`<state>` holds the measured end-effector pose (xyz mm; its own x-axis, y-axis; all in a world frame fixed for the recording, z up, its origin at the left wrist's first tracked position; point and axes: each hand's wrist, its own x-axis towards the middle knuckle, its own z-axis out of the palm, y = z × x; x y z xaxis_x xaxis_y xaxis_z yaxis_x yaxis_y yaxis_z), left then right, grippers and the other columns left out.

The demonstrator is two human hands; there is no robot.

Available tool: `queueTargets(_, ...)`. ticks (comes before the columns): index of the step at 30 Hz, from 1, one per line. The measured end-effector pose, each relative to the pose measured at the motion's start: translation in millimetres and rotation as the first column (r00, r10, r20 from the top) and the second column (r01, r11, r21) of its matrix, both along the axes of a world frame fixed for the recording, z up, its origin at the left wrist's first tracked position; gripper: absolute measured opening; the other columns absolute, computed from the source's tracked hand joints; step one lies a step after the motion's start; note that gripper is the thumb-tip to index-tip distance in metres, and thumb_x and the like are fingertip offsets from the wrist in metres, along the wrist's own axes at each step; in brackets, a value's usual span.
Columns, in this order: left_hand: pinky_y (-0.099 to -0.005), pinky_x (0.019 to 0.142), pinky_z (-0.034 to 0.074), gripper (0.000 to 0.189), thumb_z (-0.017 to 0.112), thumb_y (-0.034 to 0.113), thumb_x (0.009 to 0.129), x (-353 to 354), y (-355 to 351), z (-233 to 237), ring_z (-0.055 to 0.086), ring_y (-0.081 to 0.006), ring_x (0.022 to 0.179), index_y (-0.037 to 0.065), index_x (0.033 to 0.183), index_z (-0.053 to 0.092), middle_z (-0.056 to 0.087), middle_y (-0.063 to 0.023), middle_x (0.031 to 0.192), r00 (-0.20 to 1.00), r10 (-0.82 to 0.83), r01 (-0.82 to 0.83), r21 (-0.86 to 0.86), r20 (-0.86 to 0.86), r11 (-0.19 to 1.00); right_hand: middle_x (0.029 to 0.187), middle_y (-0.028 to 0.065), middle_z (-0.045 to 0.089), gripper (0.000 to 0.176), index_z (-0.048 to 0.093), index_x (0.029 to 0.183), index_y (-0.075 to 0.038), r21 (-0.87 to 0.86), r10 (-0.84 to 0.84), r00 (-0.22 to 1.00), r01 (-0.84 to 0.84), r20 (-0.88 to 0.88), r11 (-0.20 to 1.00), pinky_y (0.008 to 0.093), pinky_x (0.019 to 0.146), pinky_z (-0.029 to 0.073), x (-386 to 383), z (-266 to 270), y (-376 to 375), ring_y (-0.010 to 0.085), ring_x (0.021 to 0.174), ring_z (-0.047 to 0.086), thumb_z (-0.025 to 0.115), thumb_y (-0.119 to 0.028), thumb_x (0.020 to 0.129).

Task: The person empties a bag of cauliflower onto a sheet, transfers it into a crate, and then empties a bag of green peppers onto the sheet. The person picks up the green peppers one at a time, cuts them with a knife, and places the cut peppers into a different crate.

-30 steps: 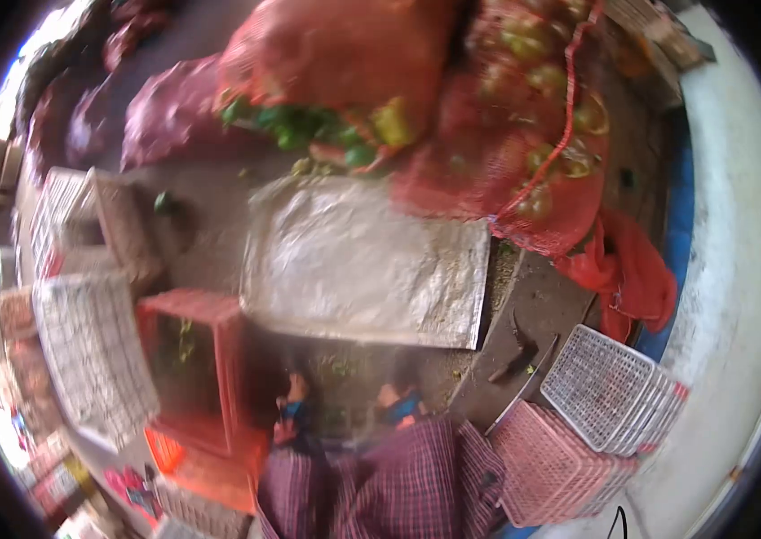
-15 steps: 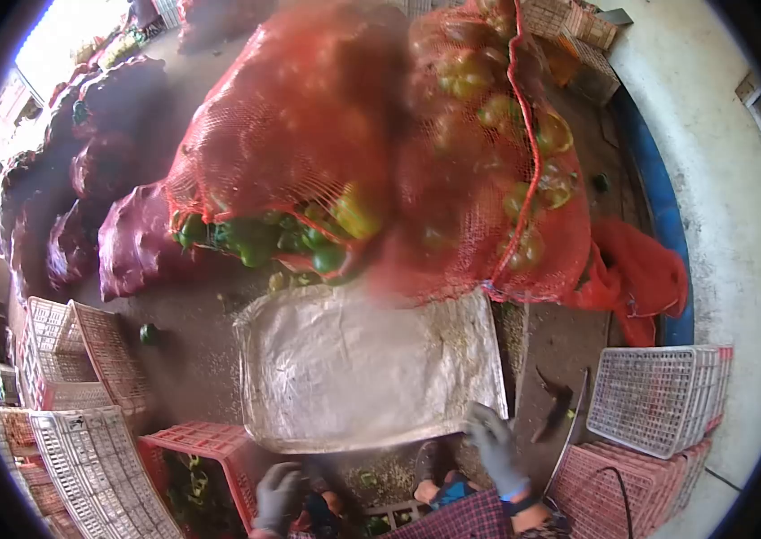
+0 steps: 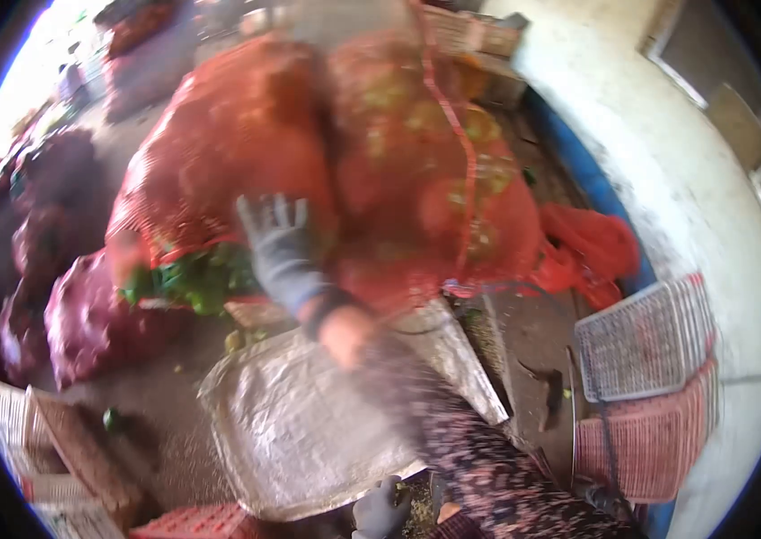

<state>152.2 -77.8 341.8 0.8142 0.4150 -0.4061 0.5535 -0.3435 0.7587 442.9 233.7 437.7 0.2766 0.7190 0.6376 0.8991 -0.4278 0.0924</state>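
My right hand (image 3: 277, 242), in a grey glove, stretches far forward with its fingers spread and holds nothing. It overlaps the front of a red mesh sack (image 3: 219, 135), beside the mouth where green bell peppers (image 3: 210, 278) show. Below the arm lies a shallow silver tray (image 3: 291, 440), partly covered by my dark patterned sleeve (image 3: 461, 440). My left hand (image 3: 382, 510), also gloved in grey, is low at the tray's near edge. Its fingers are loosely bent and apart, with nothing visible in them.
A second red mesh sack (image 3: 398, 180) of peppers leans against the first. Stacked plastic crates (image 3: 645, 337) stand by the wall at right; more crates (image 3: 66, 440) are at lower left. A purple sack (image 3: 97, 314) sits at left, and a loose green pepper (image 3: 111, 419) lies on the floor.
My right hand has swung forward and left from the tray's near right corner to the red sack. My left hand stays low. The view has turned, tilting the tray and sacks in the picture.
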Motion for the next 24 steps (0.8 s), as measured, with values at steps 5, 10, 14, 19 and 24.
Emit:
queueTargets(5, -0.0542, 0.061, 0.051, 0.032, 0.064, 0.028, 0.091, -11, 4, -24, 0.064, -0.0424, 0.067, 0.008, 0.116, 0.062, 0.066, -0.0220, 0.078, 0.966, -0.105, 0.032, 0.294, 0.236, 0.955, 0.086, 0.0029, 0.068, 0.010, 0.068, 0.090, -0.017, 0.083, 0.021, 0.996, -0.014, -0.083, 0.996, 0.0410, 0.077, 0.051, 1, 30, -11, 0.0257, 0.082, 0.068, 0.058, -0.015, 0.087)
queueTargets(10, -0.0502, 0.060, 0.052, 0.025, 0.059, 0.025, 0.092, -3, -1, 2, 0.065, -0.0403, 0.075, 0.006, 0.109, 0.062, 0.066, -0.0204, 0.087, 0.961, -0.271, 0.218, 0.466, 0.049, 0.857, 0.091, 0.0142, 0.070, 0.015, 0.070, 0.087, -0.013, 0.399, 0.368, 0.830, -0.196, -0.420, 0.896, 0.0448, 0.079, 0.053, -24, 31, -34, 0.0352, 0.087, 0.069, 0.056, -0.007, 0.086)
queueTargets(14, -0.0456, 0.070, 0.057, 0.023, 0.058, 0.020, 0.089, -3, -22, 41, 0.072, -0.0312, 0.085, 0.005, 0.101, 0.070, 0.072, -0.0158, 0.092, 0.886, -0.417, 0.451, 0.585, -0.203, 0.674, 0.099, 0.0189, 0.072, 0.022, 0.070, 0.100, -0.015, 0.488, 0.389, 0.727, -0.085, -0.565, 0.869, 0.0486, 0.086, 0.053, -52, 21, -91, 0.0399, 0.098, 0.069, 0.049, -0.014, 0.091)
queueTargets(19, -0.0450, 0.060, 0.055, 0.016, 0.058, 0.022, 0.088, -22, -49, 35, 0.071, -0.0307, 0.077, 0.009, 0.095, 0.064, 0.070, -0.0133, 0.086, 0.929, -0.353, 0.155, 0.746, 0.114, 0.648, 0.091, 0.0161, 0.074, 0.020, 0.075, 0.090, -0.018, 0.302, 0.322, 0.823, -0.194, -0.468, 0.933, 0.0502, 0.075, 0.055, -68, 24, -128, 0.0355, 0.089, 0.072, 0.056, -0.023, 0.092)
queueTargets(24, -0.0444, 0.052, 0.053, 0.025, 0.059, 0.028, 0.090, -30, -48, 43, 0.069, -0.0309, 0.063, 0.004, 0.096, 0.060, 0.068, -0.0146, 0.081, 0.949, -0.273, 0.033, 0.806, 0.161, 0.591, 0.094, 0.0108, 0.075, 0.023, 0.076, 0.089, -0.019, 0.355, 0.356, 0.740, -0.169, -0.571, 0.920, 0.0437, 0.081, 0.056, -96, 23, -164, 0.0307, 0.089, 0.072, 0.054, -0.015, 0.091)
